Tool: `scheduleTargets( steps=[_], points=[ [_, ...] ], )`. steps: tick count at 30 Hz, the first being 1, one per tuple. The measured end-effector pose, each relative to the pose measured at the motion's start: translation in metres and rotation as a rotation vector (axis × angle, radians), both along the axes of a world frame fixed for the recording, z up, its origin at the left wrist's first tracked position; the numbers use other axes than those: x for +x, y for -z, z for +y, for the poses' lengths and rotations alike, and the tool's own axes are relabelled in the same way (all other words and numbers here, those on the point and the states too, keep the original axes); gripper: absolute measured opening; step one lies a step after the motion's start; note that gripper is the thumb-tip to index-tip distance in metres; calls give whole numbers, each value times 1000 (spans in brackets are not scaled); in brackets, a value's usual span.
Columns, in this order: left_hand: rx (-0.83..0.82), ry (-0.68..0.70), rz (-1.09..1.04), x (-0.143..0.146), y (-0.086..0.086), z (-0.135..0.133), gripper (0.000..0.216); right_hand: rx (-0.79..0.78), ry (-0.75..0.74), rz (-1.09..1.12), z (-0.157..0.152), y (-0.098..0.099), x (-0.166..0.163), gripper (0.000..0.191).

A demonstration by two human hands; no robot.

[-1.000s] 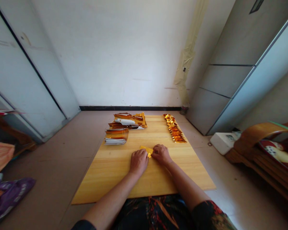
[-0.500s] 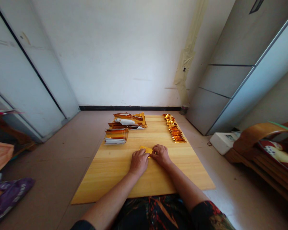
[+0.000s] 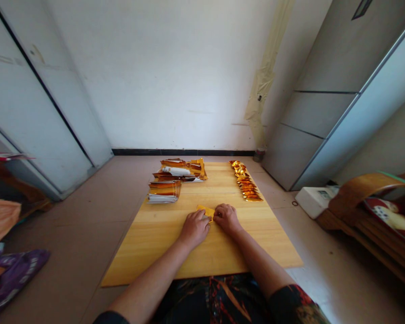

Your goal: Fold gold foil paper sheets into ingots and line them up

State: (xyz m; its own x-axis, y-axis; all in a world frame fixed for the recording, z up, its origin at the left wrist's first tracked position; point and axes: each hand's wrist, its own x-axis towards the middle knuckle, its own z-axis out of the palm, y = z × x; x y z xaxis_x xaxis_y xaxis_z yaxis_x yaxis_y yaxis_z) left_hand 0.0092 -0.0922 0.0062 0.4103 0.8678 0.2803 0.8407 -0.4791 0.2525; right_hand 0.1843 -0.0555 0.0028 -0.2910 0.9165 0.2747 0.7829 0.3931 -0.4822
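A small piece of gold paper lies on the wooden board, mostly hidden under my fingers. My left hand presses on its left side with the fingers curled down. My right hand pinches its right side, knuckles up. Both hands touch each other over the paper. At the board's far left sit stacks of gold foil sheets and a further pile of gold foil sheets. A row of folded gold pieces runs along the far right of the board.
The board lies on a tiled floor. A grey cabinet stands at the right, with a white box and a wooden chair nearer. A purple bag lies at the left. A sliding door is at the left.
Both hands stay on the gold paper with only slight finger shifts. The view has barely moved.
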Motion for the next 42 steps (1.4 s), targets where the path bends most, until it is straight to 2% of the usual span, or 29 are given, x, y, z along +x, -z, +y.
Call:
scheduleTargets(
  steps=[5, 13, 30, 42],
  points=[
    [-15, 92, 35, -9, -1, 5, 30, 4, -17, 11, -1, 1, 1, 11],
    [-26, 152, 77, -16, -10, 1, 23, -5, -16, 4, -1, -1, 1, 13],
    [-4, 183, 40, -20, 1, 3, 23, -84, -1, 11, -2, -10, -1, 11],
    [1, 210, 80, -24, 0, 3, 22, -76, -1, -29, 0, -4, 0, 15]
  ],
)
